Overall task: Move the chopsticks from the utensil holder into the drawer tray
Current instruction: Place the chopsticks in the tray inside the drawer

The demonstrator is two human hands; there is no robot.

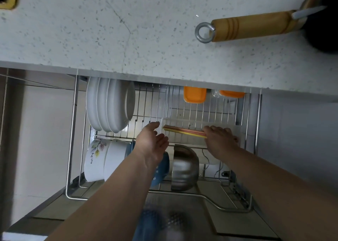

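Note:
A bundle of pink and yellow chopsticks (182,131) lies lengthways inside the clear plastic tray (193,121) that sits on the wire rack of the pulled-out drawer. My right hand (219,140) is closed around the right end of the bundle, over the tray's right part. My left hand (151,140) hovers open at the tray's left end, palm turned toward the chopstick tips, fingers apart and holding nothing. The utensil holder is not in view.
White plates (109,103) stand on edge at the drawer's back left. White bowls (104,160), a blue bowl (162,167) and a steel bowl (184,167) fill the front row. Orange lids (194,94) sit at the back. A wooden-handled pan (256,25) rests on the speckled counter (109,30) above.

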